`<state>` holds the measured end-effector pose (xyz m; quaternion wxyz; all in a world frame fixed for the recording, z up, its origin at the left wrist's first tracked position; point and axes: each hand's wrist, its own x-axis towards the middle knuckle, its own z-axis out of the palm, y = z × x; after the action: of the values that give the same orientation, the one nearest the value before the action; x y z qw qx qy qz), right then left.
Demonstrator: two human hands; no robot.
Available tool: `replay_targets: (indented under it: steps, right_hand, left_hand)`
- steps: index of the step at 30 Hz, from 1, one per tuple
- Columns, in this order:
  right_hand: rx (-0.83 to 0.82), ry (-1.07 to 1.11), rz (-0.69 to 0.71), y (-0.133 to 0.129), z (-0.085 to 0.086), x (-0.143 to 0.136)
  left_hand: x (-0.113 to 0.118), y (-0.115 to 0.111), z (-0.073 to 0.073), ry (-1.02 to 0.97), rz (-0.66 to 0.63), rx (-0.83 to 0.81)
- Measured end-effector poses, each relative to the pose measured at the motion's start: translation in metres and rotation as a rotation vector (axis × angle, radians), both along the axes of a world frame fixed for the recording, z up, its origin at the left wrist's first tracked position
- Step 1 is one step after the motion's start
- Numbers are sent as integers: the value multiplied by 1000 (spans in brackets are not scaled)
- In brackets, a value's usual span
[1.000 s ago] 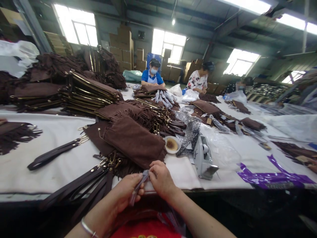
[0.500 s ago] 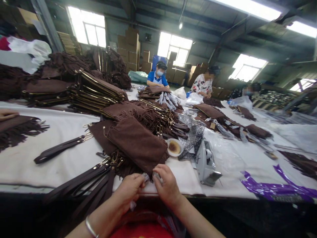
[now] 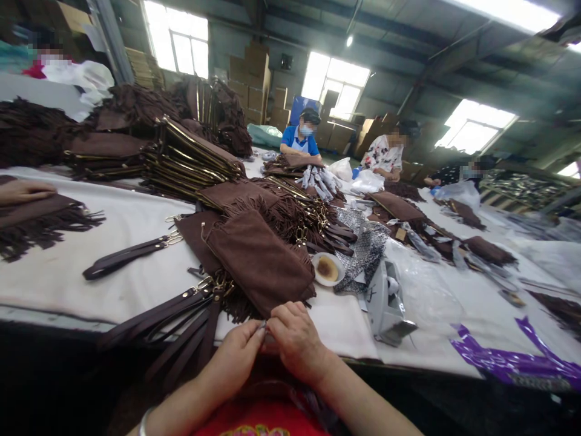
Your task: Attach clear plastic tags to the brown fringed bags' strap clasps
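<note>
My left hand point(image 3: 242, 351) and my right hand point(image 3: 297, 339) meet at the table's front edge, fingers pinched together. Between their fingertips shows a tiny bit of a small pale scrap point(image 3: 262, 325); the rest is hidden by the fingers. Just beyond lies a dark brown fringed suede pouch point(image 3: 261, 260), flat on other brown pieces. Dark wrist straps point(image 3: 181, 303) with gold clasps fan out to the left of my hands, some hanging over the edge. Another wrist strap point(image 3: 127, 254) lies farther left.
A white dish point(image 3: 327, 269) with brownish contents and a grey tape dispenser point(image 3: 388, 303) stand right of the pouch. Stacked zippered pouches point(image 3: 190, 160) rise behind. Purple plastic point(image 3: 512, 357) lies at right. A co-worker's hand point(image 3: 27, 190) rests on fringed brown material at left; other people sit across the table.
My hands have come together, and the pale, translucent scraps seen in both are now mostly covered by fingers. The view has shifted slightly; the co-worker's hand at left shows more.
</note>
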<state>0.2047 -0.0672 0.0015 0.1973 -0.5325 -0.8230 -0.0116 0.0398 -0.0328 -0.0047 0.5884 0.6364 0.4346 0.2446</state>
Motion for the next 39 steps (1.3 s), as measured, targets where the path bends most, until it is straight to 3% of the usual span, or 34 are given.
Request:
replay_targets:
  steps: [3,8,19,25,29,32,35,39]
  right_hand:
    - [-41,-25,-1,2,5,-1]
    - [-150,83,42,9,15,2]
    - [-10,-147,113,13,7,-9]
    - [-16,-41,119,7,4,2]
    - [-20,93,90,-1,7,10]
    - [2,51,145,-5,9,9]
    - [13,18,146,-3,8,4]
    - [-21,-16,86,3,4,-3]
  left_hand:
    - [-3,-2,1,39,-25,115]
    - [-5,-5,-2,104,-12,103]
    - [-7,-5,-2,67,45,57]
    - [-1,-3,-15,34,150,-209]
    - [-1,-4,-11,-67,183,-472]
    - [-2,-4,-8,-102,186,-534]
    - [-2,-4,-10,-57,190,-423]
    - [-5,-6,-10,35,125,45]
